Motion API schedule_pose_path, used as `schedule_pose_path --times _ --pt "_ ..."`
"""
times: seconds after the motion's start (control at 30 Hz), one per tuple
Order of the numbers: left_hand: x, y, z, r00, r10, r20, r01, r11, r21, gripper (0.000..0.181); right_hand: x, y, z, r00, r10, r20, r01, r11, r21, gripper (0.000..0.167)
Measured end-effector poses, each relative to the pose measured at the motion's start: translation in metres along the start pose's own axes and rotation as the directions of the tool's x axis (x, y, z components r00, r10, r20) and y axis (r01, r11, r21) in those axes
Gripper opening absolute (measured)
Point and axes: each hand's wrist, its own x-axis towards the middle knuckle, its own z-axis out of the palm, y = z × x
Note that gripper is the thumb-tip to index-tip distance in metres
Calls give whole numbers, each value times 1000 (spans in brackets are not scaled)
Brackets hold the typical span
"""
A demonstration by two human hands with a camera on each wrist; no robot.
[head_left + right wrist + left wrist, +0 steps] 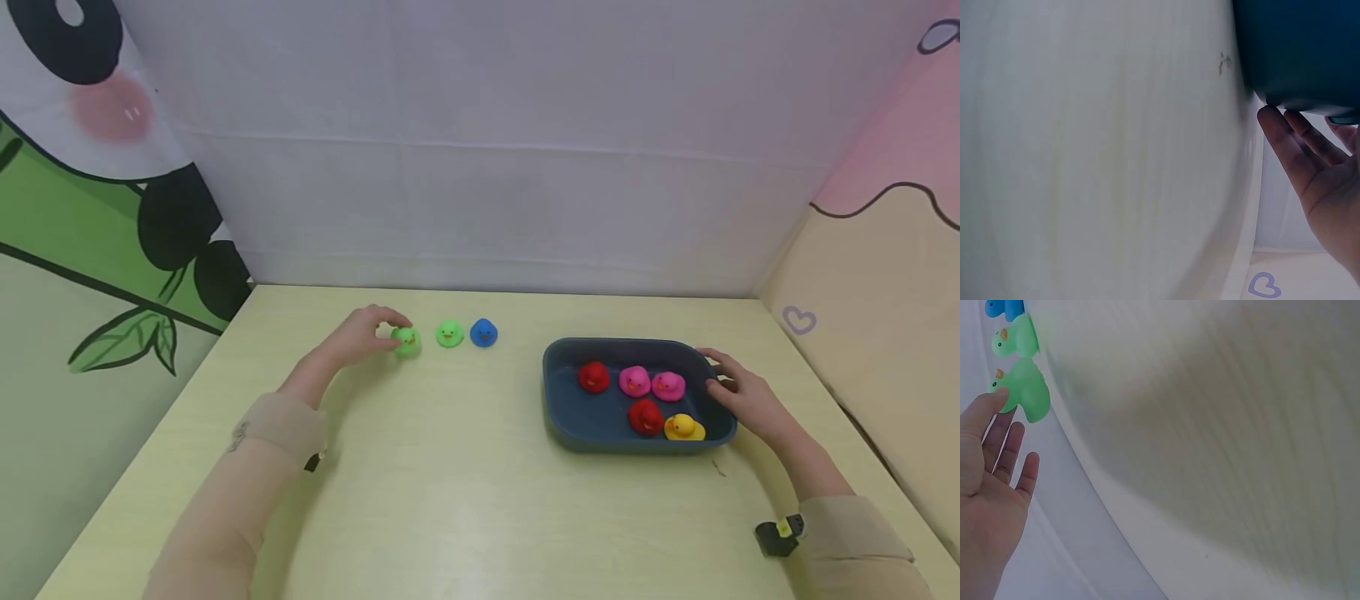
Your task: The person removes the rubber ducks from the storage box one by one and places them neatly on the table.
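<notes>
At the table's far left, my left hand (365, 335) pinches a light green rubber duck (407, 342) between thumb and fingers. In the left wrist view the held duck (1027, 390) looks tilted compared with its neighbour. Beside it stand another green duck (449, 333) and a blue duck (483, 332). My right hand (750, 400) grips the right end of a dark blue plastic basin (558, 408), thumb over the rim and fingers against the outside. Inside lie two red ducks (594, 377), two pink ducks (634, 381) and a yellow duck (684, 427).
The pale wooden table (450, 517) ends at a white cloth backdrop (487, 208). Printed panels stand at the left and right sides. A small brown mark (1225, 62) shows on the tabletop near the basin.
</notes>
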Motion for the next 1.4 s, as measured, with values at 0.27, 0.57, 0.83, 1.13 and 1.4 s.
schedule_pose_path --times 0.27,0.57,0.83,1.13,1.4 --pt "5 1 8 999 -20 33 20 1000 8 34 3 4 3 1000 -5 -9 5 1000 5 50" --pt "8 -1 12 999 -11 45 10 1000 14 35 4 6 4 1000 0 -4 0 1000 10 50" --pt "11 -3 15 999 -24 32 24 1000 0 36 5 6 4 1000 -2 -4 2 1000 -3 50" --pt "13 -1 22 995 -93 -48 94 995 21 41 6 7 4 1000 5 -4 -5 1000 -6 50" --pt "15 0 26 991 -126 -50 127 992 23 34 6 7 5 1000 -3 -14 3 1000 4 49"
